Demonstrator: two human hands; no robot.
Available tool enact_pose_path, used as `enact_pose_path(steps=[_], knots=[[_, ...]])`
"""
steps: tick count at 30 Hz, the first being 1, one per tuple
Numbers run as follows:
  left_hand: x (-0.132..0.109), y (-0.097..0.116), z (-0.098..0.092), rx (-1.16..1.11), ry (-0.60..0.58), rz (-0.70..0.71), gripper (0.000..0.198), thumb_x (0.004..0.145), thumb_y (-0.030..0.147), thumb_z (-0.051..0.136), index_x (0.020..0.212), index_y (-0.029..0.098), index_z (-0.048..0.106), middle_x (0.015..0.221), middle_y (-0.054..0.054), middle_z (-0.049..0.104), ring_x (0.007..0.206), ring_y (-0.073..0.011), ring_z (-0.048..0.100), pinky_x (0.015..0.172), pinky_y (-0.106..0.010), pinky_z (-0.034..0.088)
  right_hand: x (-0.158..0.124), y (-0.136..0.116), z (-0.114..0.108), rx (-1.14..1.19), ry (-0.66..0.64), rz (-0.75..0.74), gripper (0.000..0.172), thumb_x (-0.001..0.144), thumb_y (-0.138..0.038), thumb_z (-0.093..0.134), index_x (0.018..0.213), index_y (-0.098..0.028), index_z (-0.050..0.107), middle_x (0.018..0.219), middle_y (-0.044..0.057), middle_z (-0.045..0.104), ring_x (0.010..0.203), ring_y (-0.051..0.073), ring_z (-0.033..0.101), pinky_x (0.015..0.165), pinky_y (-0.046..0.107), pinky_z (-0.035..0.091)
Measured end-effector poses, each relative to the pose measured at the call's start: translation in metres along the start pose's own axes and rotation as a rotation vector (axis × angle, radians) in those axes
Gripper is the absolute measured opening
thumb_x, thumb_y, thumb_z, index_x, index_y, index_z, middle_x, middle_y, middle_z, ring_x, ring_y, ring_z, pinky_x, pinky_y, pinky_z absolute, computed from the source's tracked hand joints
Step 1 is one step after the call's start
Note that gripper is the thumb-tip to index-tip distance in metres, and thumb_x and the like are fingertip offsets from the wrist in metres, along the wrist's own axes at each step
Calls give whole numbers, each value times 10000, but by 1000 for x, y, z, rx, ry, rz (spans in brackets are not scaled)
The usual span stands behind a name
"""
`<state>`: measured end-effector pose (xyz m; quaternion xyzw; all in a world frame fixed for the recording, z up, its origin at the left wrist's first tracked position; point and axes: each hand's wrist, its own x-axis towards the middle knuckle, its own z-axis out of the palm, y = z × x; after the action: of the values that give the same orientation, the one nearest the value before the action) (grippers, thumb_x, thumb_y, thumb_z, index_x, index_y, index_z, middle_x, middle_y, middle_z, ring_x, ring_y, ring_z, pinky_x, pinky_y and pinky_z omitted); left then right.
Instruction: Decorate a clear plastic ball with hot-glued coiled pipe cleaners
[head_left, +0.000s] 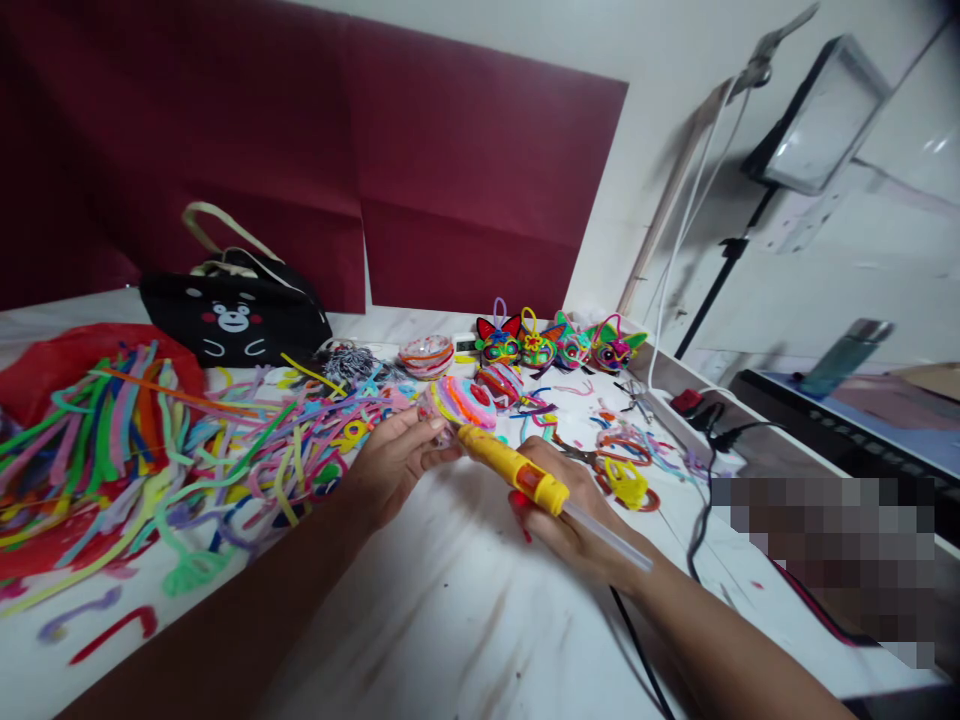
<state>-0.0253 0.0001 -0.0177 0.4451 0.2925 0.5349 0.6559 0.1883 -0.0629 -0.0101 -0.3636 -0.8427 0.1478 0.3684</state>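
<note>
My left hand is closed on the near-left edge of a round piece banded in pink, yellow, orange and purple fuzzy strips. In my right hand is a yellow hot glue gun, with a clear glue stick sticking out of its back end. The gun's nozzle points at the round piece, close to my left fingers; whether it touches is hidden. A red glow shows near my right fingers. Just behind lies another striped round piece, and farther back a striped bowl-shaped one.
Loose pipe cleaners cover the table's left side. A black bag stands behind them. Several colourful animal-face ornaments line the back. Orange-handled scissors lie right of my hand. A power strip and dark cable run along the right.
</note>
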Motion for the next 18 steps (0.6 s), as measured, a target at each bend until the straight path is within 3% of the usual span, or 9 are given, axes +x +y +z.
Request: enact_pose_path(steps=[7, 18], knots=[[-2, 1, 4, 0, -5, -29, 229, 725, 235, 757, 924, 130, 717, 891, -102, 754, 829, -230, 708, 684, -290, 569, -1, 3, 2, -6, 17, -22, 90, 816, -170, 496, 840, -233, 436, 859, 19, 509, 737, 169, 544, 625, 305, 427], [0, 2, 1, -39, 28, -9, 110, 697, 203, 763, 791, 170, 716, 777, -51, 728, 785, -199, 689, 681, -277, 566, -1, 0, 0, -30, -4, 18, 47, 843, -216, 481, 825, -233, 440, 850, 24, 517, 722, 175, 536, 622, 317, 427]])
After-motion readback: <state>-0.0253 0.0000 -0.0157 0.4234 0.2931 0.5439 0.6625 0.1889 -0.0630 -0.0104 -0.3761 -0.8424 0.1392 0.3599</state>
